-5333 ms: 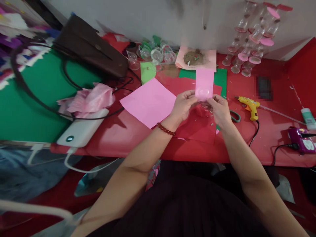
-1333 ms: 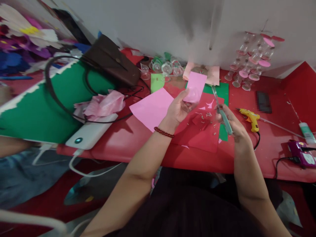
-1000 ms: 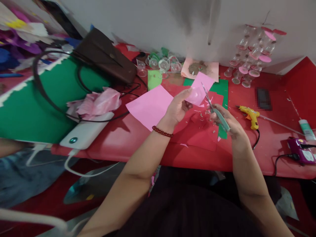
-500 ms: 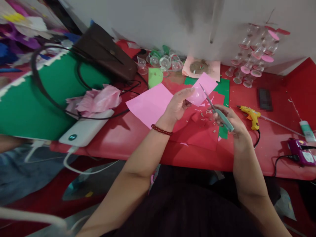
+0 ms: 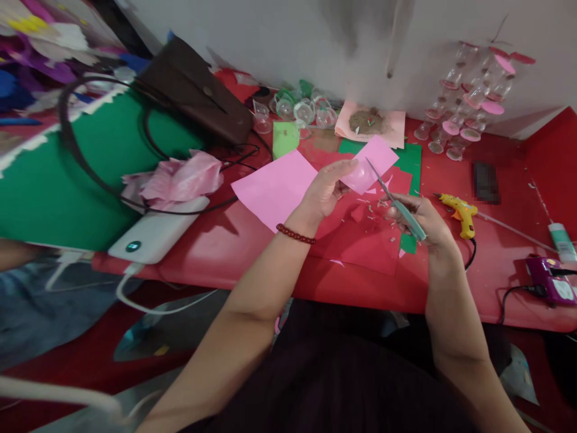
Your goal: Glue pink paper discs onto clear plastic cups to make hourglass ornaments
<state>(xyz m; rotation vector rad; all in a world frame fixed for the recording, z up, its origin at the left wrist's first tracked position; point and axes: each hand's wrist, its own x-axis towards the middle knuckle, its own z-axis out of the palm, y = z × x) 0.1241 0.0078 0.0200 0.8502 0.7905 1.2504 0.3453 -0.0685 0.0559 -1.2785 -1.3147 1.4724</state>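
My left hand pinches a small piece of pink paper together with a clear plastic piece laid against it. In my right hand are scissors with green handles. Their blades point up and left, across the pink paper beside the clear piece; whether they are biting into it I cannot tell. Under my hands lie red sheets with paper scraps on them. A larger pink sheet rests left of my left wrist.
A yellow glue gun and a dark phone-like object lie to the right. Clear cups stand along the wall, near a hanging cup decoration. A brown bag, crumpled pink paper and a white power bank are left.
Almost nothing differs. The view has shifted very slightly, while both hands keep the same hold on the paper and the scissors.
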